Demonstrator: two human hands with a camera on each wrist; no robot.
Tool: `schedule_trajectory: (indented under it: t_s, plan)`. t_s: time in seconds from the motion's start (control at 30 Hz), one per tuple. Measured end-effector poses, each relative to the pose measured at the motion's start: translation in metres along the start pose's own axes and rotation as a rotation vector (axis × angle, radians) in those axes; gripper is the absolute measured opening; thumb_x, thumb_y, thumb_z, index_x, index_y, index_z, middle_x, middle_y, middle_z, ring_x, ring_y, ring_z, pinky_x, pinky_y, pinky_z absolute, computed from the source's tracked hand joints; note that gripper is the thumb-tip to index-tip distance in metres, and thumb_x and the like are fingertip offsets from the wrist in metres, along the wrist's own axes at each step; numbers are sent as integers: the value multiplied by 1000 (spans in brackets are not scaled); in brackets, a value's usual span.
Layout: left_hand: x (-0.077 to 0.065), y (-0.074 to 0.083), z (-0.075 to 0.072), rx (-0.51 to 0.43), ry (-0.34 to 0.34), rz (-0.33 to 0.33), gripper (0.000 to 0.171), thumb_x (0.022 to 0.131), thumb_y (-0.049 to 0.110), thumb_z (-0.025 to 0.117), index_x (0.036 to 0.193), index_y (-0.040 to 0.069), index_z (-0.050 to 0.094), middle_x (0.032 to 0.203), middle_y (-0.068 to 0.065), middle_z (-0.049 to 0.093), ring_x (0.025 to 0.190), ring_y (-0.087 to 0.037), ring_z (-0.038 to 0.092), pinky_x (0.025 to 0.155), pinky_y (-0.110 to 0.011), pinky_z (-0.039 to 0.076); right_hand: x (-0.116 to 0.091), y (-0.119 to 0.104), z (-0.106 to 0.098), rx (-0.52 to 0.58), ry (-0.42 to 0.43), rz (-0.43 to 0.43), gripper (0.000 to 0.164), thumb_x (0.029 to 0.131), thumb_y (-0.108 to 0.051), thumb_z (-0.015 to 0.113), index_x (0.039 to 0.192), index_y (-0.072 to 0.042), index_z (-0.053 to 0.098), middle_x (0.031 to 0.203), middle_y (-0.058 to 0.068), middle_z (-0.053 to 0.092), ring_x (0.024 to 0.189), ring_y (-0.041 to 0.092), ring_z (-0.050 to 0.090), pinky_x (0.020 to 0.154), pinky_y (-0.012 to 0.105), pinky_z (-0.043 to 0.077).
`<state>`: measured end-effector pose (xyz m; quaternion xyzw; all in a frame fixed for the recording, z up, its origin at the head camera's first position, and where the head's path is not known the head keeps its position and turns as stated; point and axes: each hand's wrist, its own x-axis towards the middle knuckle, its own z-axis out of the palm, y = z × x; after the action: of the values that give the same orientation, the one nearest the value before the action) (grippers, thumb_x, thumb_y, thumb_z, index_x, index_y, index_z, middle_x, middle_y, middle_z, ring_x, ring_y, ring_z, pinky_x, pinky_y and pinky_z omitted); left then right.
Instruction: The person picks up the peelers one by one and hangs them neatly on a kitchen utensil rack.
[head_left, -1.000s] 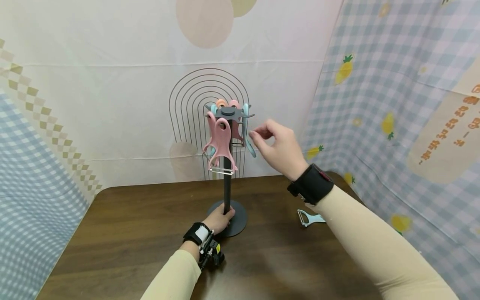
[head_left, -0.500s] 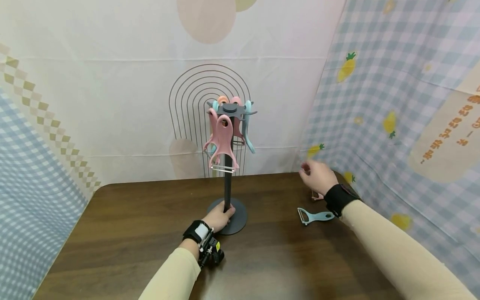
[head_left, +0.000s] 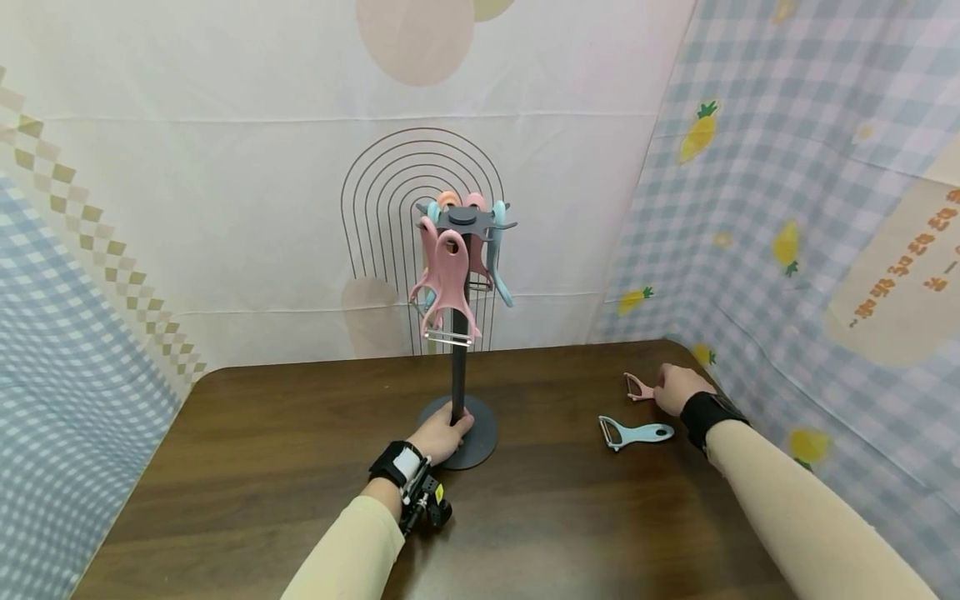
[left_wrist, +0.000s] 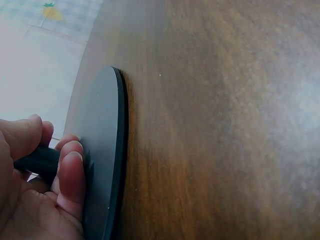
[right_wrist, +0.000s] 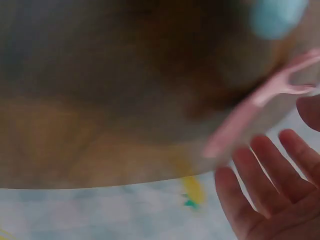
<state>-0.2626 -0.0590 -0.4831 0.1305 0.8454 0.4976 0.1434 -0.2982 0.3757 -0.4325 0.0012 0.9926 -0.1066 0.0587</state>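
In the head view my left hand (head_left: 441,434) holds the black post (head_left: 459,367) of a rack low down, just over its round base (head_left: 480,433). The left wrist view shows fingers curled about the post (left_wrist: 37,162), beside the base. Pink peelers (head_left: 452,279) and a blue peeler (head_left: 498,250) hang from the rack's top hooks (head_left: 462,218). At the right, my right hand (head_left: 681,388) is over the handle of a pink peeler (head_left: 637,387) lying on the table. In the right wrist view, its fingers are spread loosely beside the pink peeler (right_wrist: 255,102), not closed round it.
A light blue peeler (head_left: 637,432) lies on the brown table (head_left: 300,467) in front of the pink one. White cloth (head_left: 262,208) hangs behind the table, and checked cloth (head_left: 750,250) rises close to its right edge.
My right hand has moved from beside the hanging blue peeler, down and right to the pink peeler on the table. The left hand keeps its hold on the post.
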Motion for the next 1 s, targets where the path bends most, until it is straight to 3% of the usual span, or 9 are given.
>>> schedule_trajectory:
  t_s: [0.23, 0.57, 0.83, 1.0]
  plan:
    - [0, 1, 0, 4, 2, -2, 17, 104, 20, 45, 108, 5, 52, 86, -11, 57, 75, -19, 54, 67, -34, 42, -9, 13, 11, -39, 80, -2, 39, 90, -7, 55, 123, 13, 51, 106, 33, 60, 93, 47, 58, 76, 56, 46]
    - [5, -6, 2, 5, 5, -6, 19, 104, 23, 46, 109, 6, 53, 84, -10, 57, 74, -19, 55, 67, -34, 42, -8, 15, 16, -44, 34, -2, 42, 86, -7, 59, 123, 9, 53, 107, 30, 61, 92, 43, 58, 74, 55, 45]
    - [6, -8, 3, 3, 6, -11, 17, 104, 22, 47, 108, 7, 52, 83, -9, 58, 74, -20, 55, 66, -34, 42, -1, 21, 23, -35, 46, -24, 28, 87, -4, 58, 112, 6, 59, 94, 22, 64, 79, 34, 58, 69, 51, 45]
    - [6, -7, 3, 7, 6, -11, 17, 104, 23, 47, 108, 7, 53, 83, -9, 58, 74, -20, 55, 66, -34, 42, -2, 22, 24, -29, 65, -29, 22, 90, -1, 55, 110, 5, 60, 93, 21, 65, 80, 34, 60, 69, 51, 46]
